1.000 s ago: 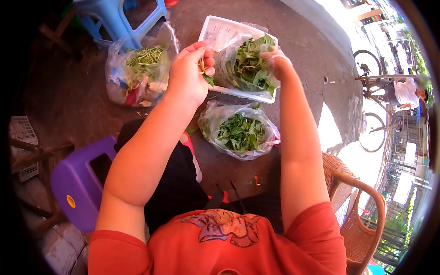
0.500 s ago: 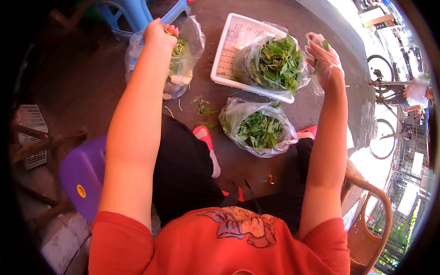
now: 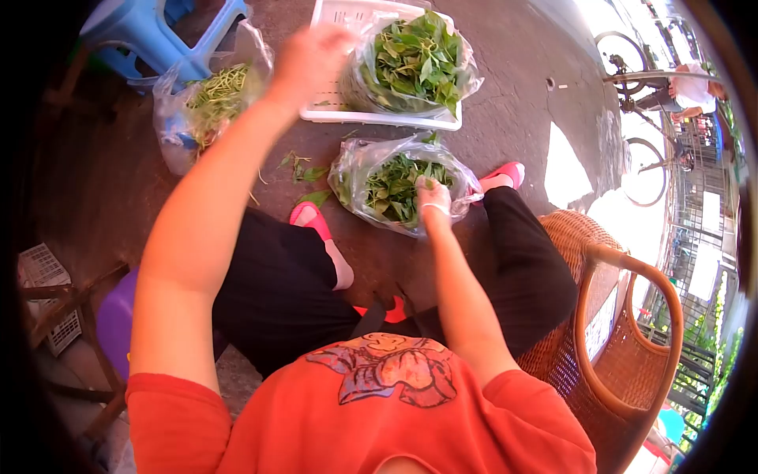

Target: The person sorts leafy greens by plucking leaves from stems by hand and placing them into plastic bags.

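Observation:
My right hand, in a clear plastic glove, is down in the near plastic bag. Its fingers are closed against the green leaves in that bag. My left hand is smeared by motion above the left part of the white tray, so its fingers cannot be made out. A larger bag of leafy greens sits in the tray, right of my left hand. Left of my left forearm, another plastic bag holds thin green stems.
A blue plastic stool stands at the upper left, a purple stool by my left side. At my right is a wicker basket with a tall handle. Loose leaves lie on the floor. Farther right are a bicycle and a person.
My right hand has come down and left from beside the tray into the near bag. My left hand has left the stem bag and moved right toward the tray. The view has shifted.

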A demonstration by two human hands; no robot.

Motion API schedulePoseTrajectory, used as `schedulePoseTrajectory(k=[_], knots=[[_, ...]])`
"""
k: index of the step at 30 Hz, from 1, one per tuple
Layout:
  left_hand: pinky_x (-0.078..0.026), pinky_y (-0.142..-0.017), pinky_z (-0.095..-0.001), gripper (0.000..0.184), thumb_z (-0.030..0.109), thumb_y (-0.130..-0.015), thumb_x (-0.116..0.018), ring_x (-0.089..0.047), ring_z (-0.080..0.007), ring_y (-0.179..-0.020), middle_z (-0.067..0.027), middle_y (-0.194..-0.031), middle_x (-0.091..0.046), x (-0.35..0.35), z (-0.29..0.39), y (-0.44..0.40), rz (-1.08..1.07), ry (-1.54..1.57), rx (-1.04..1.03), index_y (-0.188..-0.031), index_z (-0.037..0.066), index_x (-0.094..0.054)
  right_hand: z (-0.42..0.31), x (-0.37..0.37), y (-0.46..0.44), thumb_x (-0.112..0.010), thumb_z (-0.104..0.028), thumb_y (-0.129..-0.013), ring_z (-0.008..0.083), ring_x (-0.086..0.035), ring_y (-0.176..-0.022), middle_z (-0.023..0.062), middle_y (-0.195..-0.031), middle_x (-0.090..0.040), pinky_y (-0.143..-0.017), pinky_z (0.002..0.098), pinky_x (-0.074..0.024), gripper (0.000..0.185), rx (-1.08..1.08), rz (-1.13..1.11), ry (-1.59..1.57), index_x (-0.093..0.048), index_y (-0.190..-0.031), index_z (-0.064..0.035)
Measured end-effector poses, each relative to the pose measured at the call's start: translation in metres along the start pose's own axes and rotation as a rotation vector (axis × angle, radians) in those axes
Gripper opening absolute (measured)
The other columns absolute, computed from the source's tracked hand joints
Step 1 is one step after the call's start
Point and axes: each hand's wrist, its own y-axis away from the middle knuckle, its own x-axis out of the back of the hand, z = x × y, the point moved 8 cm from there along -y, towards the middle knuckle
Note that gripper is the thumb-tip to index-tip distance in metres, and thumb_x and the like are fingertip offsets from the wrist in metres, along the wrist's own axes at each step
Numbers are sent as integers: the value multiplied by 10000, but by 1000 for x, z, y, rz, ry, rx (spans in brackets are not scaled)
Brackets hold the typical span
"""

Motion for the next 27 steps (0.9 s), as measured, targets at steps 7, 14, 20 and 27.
schedulePoseTrajectory(k=[7,14,20,27], knots=[[-457,-795,-391,165,155,-780,-572,-565,-284,-909,-109,-925,-591,-154,76,127,-1051,-241,-429,-916,65,-596,-12,11,-1,-589,-299,-816,292,-539,-1089,135,-1162,-558,-896,379,-442,437,-70,-195,812,-494,-1227,-182],[-463,-754,-345,206,137,-812,-569,-585,-241,-832,-117,-888,-607,-110,84,92,-800,-117,-165,-973,13,-607,6,39,-29,-702,-269,-729,296,-620,-909,164,-989,-634,-787,378,-478,382,-8,-239,414,-582,-1042,-87],[-451,-668,-273,178,111,-821,-557,-560,-123,-727,-60,-781,-614,-80,82,91,-535,183,216,-916,-25,-621,-111,77,14,-710,-133,-714,78,-466,-628,-4,-720,-541,-587,242,-414,259,370,-441,-81,-536,-882,-39],[-420,-706,-226,197,186,-858,-586,-520,-65,-747,-5,-810,-604,-98,89,116,-551,715,517,-910,1,-632,-191,128,95,-706,-39,-728,80,-474,-760,-11,-829,-520,-694,231,-418,293,527,-571,-224,-500,-936,-51]])
